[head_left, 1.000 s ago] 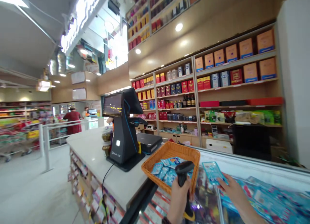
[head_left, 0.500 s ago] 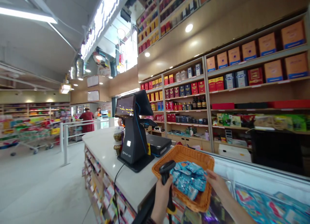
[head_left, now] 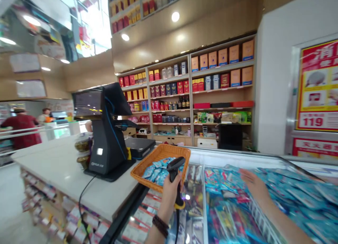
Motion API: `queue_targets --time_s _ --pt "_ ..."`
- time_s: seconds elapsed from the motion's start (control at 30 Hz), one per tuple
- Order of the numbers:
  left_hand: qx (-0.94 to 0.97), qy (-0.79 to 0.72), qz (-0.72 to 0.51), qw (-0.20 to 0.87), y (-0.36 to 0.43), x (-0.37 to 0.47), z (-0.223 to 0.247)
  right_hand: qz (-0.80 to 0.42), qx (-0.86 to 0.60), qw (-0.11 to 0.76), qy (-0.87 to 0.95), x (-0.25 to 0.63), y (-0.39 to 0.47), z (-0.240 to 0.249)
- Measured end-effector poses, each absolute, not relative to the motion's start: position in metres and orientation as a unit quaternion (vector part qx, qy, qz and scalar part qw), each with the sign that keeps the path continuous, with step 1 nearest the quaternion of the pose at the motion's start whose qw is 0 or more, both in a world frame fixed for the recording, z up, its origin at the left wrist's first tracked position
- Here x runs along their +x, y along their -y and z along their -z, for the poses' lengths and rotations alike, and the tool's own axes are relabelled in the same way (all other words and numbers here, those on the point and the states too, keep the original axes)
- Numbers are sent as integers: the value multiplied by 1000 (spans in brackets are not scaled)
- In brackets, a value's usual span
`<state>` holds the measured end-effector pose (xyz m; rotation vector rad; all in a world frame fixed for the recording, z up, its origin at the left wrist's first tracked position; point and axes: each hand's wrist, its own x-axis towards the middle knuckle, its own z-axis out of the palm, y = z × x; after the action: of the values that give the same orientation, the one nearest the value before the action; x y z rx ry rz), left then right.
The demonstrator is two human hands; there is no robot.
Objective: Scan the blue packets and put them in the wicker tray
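Note:
My left hand (head_left: pixel 171 187) is wrapped round the grip of a black barcode scanner (head_left: pixel 174 166), whose head is tilted up and whose cable hangs down. Just beyond it, an orange wicker basket (head_left: pixel 165 149) holds a pile of blue packets (head_left: pixel 155 171), partly covered by the scanner. To the right, my right hand (head_left: pixel 250 180) is over the chest freezer, somewhat blurred, fingers stretched forward with nothing visible in them. Beneath and beside that hand lie many blue packets (head_left: pixel 298 191) and a white wire divider (head_left: pixel 261 216).
A black checkout terminal (head_left: pixel 108 138) stands on the white counter (head_left: pixel 52 166), with stacked jars (head_left: pixel 83 151) beside it. A black cash drawer (head_left: pixel 138 147) sits behind. Colourful packs (head_left: pixel 227 216) fill the freezer's middle. Another person (head_left: pixel 21 128) is at far left.
The view has swung right. My right hand has left the basket's right edge and moved over the freezer. The scanner stays in my left hand, now at the basket's right side.

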<state>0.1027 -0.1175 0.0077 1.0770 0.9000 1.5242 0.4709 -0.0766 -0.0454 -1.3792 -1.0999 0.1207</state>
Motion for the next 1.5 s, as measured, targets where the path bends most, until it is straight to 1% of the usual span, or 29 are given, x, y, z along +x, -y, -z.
queue_targets --time_s 0.07,0.13,0.23,0.33,0.4,0.47,0.53,0.57,0.7,0.8,0.9,1.07,1.13,1.2,1.27,1.33,1.4,1.5 --pt "463 -359 -614 529 120 130 -8 -13 -650 584 487 504 99 46" --pt "476 -348 -601 540 122 156 -6 80 -699 510 495 523 123 43" --pt "498 -321 -580 559 127 191 1 232 -739 390 498 531 156 35" --pt "517 -305 -555 576 134 215 11 315 -765 322 460 536 176 32" --pt "526 -311 -544 576 138 225 18 303 -798 306 422 548 182 37" --pt "532 -317 -533 576 141 230 25 241 -834 289 403 566 184 47" --pt "532 -325 -526 578 142 231 31 189 -850 260 418 580 183 56" --pt "532 -330 -522 579 142 231 34 182 -847 242 436 583 181 60" --pt "533 -343 -523 569 140 228 38 221 -820 161 503 567 172 65" --pt "533 -343 -525 568 140 227 38 232 -809 124 525 541 165 61" --pt "527 -347 -528 568 141 227 41 232 -796 121 546 514 162 62" --pt "512 -350 -542 568 138 226 47 205 -749 153 612 455 166 79" --pt "512 -347 -542 568 136 224 49 173 -735 178 631 435 167 80" --pt "512 -343 -545 569 134 222 51 138 -737 224 623 427 165 77" --pt "507 -344 -548 570 133 220 53 138 -730 281 607 433 161 72" --pt "504 -348 -549 569 132 219 54 182 -713 324 595 450 156 71" --pt "507 -351 -546 567 132 219 54 213 -719 332 573 472 151 76" --pt "515 -354 -539 564 134 221 52 177 -760 314 541 499 148 85"
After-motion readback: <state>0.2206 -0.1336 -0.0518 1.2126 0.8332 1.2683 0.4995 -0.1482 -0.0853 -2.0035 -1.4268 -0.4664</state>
